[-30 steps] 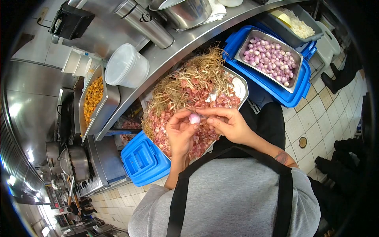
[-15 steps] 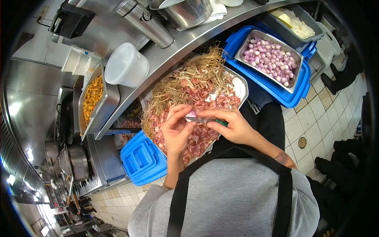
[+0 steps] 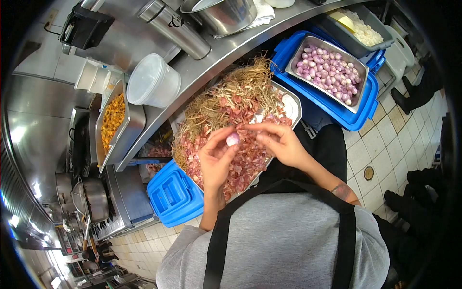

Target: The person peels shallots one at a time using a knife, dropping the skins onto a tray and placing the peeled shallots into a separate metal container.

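Between the thumb and fingertips of my left hand [image 3: 215, 156] is a small peeled shallot [image 3: 233, 139], pale purple with a white end. My right hand [image 3: 286, 147] is just to its right, index finger stretched toward the shallot and the other fingers curled. The green-handled knife from the earlier frame does not show now; what the curled fingers hold is hidden. Both hands are above a wide metal tray [image 3: 297, 108] heaped with reddish shallot skins [image 3: 245, 168] and, at its far side, stringy dry roots [image 3: 216, 103].
Right of the tray, a steel pan of peeled shallots [image 3: 329, 74] sits on a blue lid [image 3: 358, 120]. Beyond is a grey bin [image 3: 370, 48] with white pieces. A steel counter [image 3: 192, 72] curves behind, bearing a plastic tub [image 3: 154, 79]. Another blue lid [image 3: 173, 192] lies left. People's feet [image 3: 402, 101] show right.
My right hand has drawn slightly away from the shallot, and the knife has gone out of sight. The left hand still holds the shallot, now turned with its white end showing.
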Available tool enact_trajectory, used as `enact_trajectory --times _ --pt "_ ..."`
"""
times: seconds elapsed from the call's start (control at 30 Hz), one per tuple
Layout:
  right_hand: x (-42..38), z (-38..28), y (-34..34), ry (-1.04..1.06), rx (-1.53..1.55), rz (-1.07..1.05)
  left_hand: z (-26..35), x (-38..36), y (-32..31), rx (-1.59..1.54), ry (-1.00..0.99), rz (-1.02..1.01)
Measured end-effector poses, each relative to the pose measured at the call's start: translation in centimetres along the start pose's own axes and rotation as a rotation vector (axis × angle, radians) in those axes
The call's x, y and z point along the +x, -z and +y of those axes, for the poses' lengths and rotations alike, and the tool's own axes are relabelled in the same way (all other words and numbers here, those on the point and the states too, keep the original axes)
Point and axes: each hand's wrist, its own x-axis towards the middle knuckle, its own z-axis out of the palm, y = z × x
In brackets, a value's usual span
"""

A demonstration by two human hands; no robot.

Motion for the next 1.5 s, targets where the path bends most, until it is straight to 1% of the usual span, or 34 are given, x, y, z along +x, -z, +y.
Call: enact_trajectory --times 0.07,0.1,0.2,0.23,0.27,0.3,0.33,0.37,0.4,0.43,0.47,0.5,0.57,0.6,0.67,0.7,0.73,0.77,0.83,0.87,0.93,0.97,1.03,1.07,1.13,1.17,1.27,1.3,1.37,1.4,1.43,1.47,1.5 --pt "0.7 1.5 0.7 -0.013 0.016 0.117 -0.3 0.2 -0.1 -0.053 0.076 0.14" --pt "1.0 2.1 1.1 0.0 -0.089 0.157 -0.2 0.4 -0.1 -0.056 0.103 0.197" --pt "0.4 2.6 2.1 -0.154 -0.352 0.13 -0.9 0.7 0.6 -0.094 0.077 0.242" --pt "0.3 3.9 2.5 0.006 -0.486 0.144 -0.8 0.8 0.5 -0.083 0.067 0.239" --pt "0.5 6.1 2.8 0.169 -0.616 0.162 -1.1 0.9 0.6 -0.075 0.084 0.223" --pt "0.6 6.4 2.7 0.331 -0.747 0.187 -1.6 1.1 0.6 -0.069 0.101 0.201" --pt "0.4 6.4 2.8 0.249 -0.747 0.182 -2.0 1.3 0.4 -0.064 0.119 0.173" --pt "0.1 6.3 2.7 0.167 -0.746 0.181 -2.3 1.5 0.0 -0.067 0.177 0.116" --pt "-0.1 5.8 2.5 0.085 -0.744 0.182 -3.0 1.9 -0.6 -0.025 0.184 0.072" --pt "0.0 6.2 2.4 0.146 -0.724 0.211 -3.4 1.9 -1.2 0.015 0.266 0.027" --pt "0.0 5.9 2.4 0.142 -0.658 0.222 -3.8 2.0 -2.0 0.058 0.345 -0.019" --pt "0.1 7.0 2.6 0.195 -0.692 0.256 -4.1 2.4 -3.2 0.016 0.403 -0.078" --pt "0.5 9.4 2.8 0.282 -0.709 0.316 -4.1 4.1 -6.0 0.12 0.391 -0.256" --pt "0.4 9.7 2.7 0.252 -0.729 0.276 -4.2 5.4 -7.5 0.191 0.394 -0.329" --pt "0.1 9.8 2.6 0.188 -0.768 0.187 -4.4 8.3 -10.6 0.074 0.299 -0.366" --pt "0.0 9.4 2.4 0.125 -0.786 0.167 -3.4 9.4 -12.2 0.013 0.207 -0.378" --pt "-0.2 8.8 2.4 0.127 -0.778 0.176 -2.3 10.3 -13.8 -0.055 0.111 -0.387" --pt "-0.4 8.2 2.4 0.131 -0.772 0.181 -1.6 10.9 -14.5 -0.099 0.073 -0.404" --pt "-0.6 7.8 2.9 0.161 -0.755 0.209 -0.6 10.9 -15.0 -0.079 0.018 -0.399" --pt "-0.7 7.5 3.2 0.144 -0.764 0.229 -0.4 10.7 -14.5 -0.052 -0.001 -0.406" --pt "-0.9 6.2 3.5 0.109 -0.775 0.257 -1.6 10.0 -12.3 -0.032 0.071 -0.419" --pt "-0.7 6.4 3.7 0.162 -0.757 0.271 -1.9 9.3 -11.0 -0.006 0.095 -0.39" --pt "0.1 7.2 3.9 0.264 -0.7 0.28 -3.2 8.1 -7.2 0.052 0.149 -0.281" --pt "0.6 8.2 3.8 0.304 -0.726 0.307 -3.9 7.4 -5.0 0.083 0.176 -0.22" --pt "0.7 7.4 3.5 0.087 -0.652 0.25 -5.5 5.8 -0.7 0.136 0.181 -0.024" --pt "1.0 7.8 3.3 0.144 -0.658 0.248 -6.2 4.9 1.3 0.159 0.181 0.075" --pt "1.4 7.5 2.9 0.112 -0.583 0.194 -7.4 2.2 6.2 0.319 0.378 0.197" --pt "1.4 7.2 2.9 0.109 -0.585 0.169 -8.3 1.6 7.2 0.44 0.307 0.139" --pt "1.4 6.5 2.8 0.103 -0.588 0.131 -10.2 0.8 8.5 0.48 0.295 0.136" --pt "1.3 6.3 2.7 0.089 -0.584 0.13 -10.1 0.8 8.1 0.501 0.289 0.127" --pt "1.3 6.2 2.7 0.075 -0.58 0.133 -10.1 1.2 7.9 0.687 0.267 0.108" --pt "1.2 6.2 2.6 0.061 -0.576 0.138 -10.0 1.7 7.5 0.735 0.294 0.134" --pt "1.2 6.4 2.5 0.093 -0.563 0.174 -10.0 2.3 7.0 0.783 0.319 0.158"
